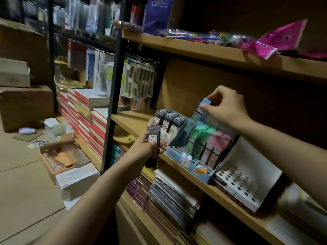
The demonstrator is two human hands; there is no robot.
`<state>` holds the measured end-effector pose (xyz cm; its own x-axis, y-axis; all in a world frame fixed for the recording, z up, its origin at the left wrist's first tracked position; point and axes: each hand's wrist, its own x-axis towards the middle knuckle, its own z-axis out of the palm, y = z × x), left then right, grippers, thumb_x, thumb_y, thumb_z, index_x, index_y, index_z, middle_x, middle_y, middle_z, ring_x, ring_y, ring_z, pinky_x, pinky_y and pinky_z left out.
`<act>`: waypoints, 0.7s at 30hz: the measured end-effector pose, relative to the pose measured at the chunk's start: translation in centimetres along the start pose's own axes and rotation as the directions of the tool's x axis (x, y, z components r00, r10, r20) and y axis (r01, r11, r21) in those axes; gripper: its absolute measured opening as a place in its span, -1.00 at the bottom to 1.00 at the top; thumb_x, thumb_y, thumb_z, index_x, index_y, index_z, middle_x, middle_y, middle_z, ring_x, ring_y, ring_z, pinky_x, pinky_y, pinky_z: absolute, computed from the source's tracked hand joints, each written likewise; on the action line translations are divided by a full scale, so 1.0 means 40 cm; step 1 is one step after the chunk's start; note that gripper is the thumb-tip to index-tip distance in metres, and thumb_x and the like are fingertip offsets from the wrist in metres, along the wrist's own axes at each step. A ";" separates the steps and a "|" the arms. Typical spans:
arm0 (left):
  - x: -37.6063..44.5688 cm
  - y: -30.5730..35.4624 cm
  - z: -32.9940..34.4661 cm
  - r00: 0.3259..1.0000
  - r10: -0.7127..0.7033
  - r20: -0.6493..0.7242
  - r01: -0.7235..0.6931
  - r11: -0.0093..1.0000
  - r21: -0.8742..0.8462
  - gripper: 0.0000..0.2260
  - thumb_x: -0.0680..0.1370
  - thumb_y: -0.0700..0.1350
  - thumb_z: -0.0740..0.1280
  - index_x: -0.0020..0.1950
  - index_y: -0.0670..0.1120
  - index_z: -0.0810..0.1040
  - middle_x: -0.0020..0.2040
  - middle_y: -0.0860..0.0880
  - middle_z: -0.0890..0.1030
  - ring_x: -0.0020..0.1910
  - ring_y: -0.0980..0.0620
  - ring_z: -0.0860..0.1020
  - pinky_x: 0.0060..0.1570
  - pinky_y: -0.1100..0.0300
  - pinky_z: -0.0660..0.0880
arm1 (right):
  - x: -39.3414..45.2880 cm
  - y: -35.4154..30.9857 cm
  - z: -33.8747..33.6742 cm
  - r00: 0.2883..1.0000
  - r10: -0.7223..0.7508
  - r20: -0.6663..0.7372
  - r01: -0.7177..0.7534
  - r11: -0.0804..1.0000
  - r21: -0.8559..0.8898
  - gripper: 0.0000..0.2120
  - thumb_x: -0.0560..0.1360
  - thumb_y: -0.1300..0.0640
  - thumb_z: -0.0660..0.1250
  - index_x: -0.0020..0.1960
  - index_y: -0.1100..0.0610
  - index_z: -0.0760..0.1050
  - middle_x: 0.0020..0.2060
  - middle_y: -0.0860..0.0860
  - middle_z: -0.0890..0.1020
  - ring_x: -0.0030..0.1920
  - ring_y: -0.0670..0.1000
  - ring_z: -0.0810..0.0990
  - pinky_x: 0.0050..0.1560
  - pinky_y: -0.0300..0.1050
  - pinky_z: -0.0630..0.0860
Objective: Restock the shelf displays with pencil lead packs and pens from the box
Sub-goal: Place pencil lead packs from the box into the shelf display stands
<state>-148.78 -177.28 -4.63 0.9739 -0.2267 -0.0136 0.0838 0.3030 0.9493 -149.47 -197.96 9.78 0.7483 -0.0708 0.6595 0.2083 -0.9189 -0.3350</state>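
1. The long wooden shelf board (134, 121) crosses the picture at mid height, and everything below is placed against it.
2. A white cardboard display stand with round holes (247, 179) sits on the board at its right end; its holes hold nothing that shows.
3. A light-blue cardboard display tray with a rabbit drawing (187, 160) stands on the board just left of the white stand, touching it. It holds upright pastel green and pink lead packs (208, 144) in rows.
4. A small white display box of dark grey lead packs (169, 121) stands on the board just left of the blue tray, with three rows filled.
5. An open brown cardboard box (62, 156) lies on the floor, below and left of the board, near stacks of red-edged notebooks (83, 117).
6. Spiral-bound notebooks (169, 197) lie on the shelf under the board.
7. The right hand (228, 106) is above the blue tray, fingers and thumb curled, pinching the top of a light-blue lead pack (200, 110) that stands tilted over the tray's back row.
8. The left hand (143, 147) is in front of the board's edge, just before the white box, its fingers wrapped round a stack of dark grey lead packs marked 0.7 (153, 138), held upright.
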 end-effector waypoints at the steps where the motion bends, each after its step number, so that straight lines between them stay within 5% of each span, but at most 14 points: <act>1: 0.006 -0.001 -0.009 1.000 0.000 -0.007 0.000 1.000 0.003 -0.74 0.66 -0.28 0.11 0.27 -0.02 0.40 0.08 -0.17 0.59 -0.08 -0.01 0.59 -0.06 0.13 0.51 | 0.015 -0.005 0.017 1.000 0.011 0.018 -0.010 1.000 -0.019 -0.79 0.37 0.08 0.54 -0.13 0.11 0.54 -0.21 -0.02 0.62 -0.19 -0.05 0.57 -0.29 -0.23 0.43; 3: 0.013 -0.005 -0.020 1.000 -0.013 -0.020 0.013 1.000 0.011 -0.74 0.66 -0.26 0.12 0.29 -0.02 0.40 0.10 -0.16 0.59 -0.03 -0.03 0.59 0.09 0.05 0.52 | 0.037 -0.009 0.047 0.998 0.036 0.060 -0.032 0.997 -0.066 -0.82 0.38 0.12 0.53 -0.16 0.11 0.53 -0.25 -0.04 0.59 -0.25 -0.09 0.52 -0.36 -0.27 0.36; 7: 0.010 -0.016 -0.024 0.997 -0.070 -0.014 0.070 0.996 -0.049 -0.76 0.64 -0.27 0.13 0.07 0.09 0.43 0.08 -0.16 0.58 -0.06 -0.01 0.59 -0.12 0.16 0.53 | 0.060 0.001 0.096 0.989 0.086 0.122 -0.067 0.985 -0.157 -0.81 0.37 0.18 0.53 -0.23 0.07 0.50 -0.24 -0.03 0.60 -0.31 -0.19 0.46 -0.44 -0.28 0.29; 13: 0.021 -0.033 -0.023 0.995 -0.095 -0.031 0.093 0.994 -0.061 -0.78 0.64 -0.28 0.14 0.16 0.01 0.42 0.06 -0.18 0.59 -0.10 -0.01 0.60 -0.17 0.21 0.56 | 0.068 0.023 0.149 0.974 0.134 0.183 -0.090 0.969 -0.231 -0.81 0.36 0.14 0.56 -0.22 0.09 0.54 -0.20 0.02 0.64 -0.26 -0.09 0.52 -0.40 -0.24 0.34; 21: 0.026 -0.037 -0.034 0.994 -0.113 -0.008 0.112 0.990 -0.083 -0.78 0.62 -0.28 0.17 0.10 0.04 0.42 0.08 -0.20 0.59 -0.03 -0.05 0.60 0.12 0.04 0.55 | 0.070 0.034 0.176 0.955 0.148 0.257 -0.081 0.964 -0.254 -0.78 0.31 0.14 0.61 -0.25 0.08 0.55 -0.25 -0.02 0.62 -0.24 -0.09 0.56 -0.31 -0.22 0.48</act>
<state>-147.61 -176.70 -6.47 0.9599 -0.2517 -0.1237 0.2098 0.3516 0.9123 -142.66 -196.67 6.46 0.9074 -0.1041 0.4071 -0.0199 -0.9784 -0.2060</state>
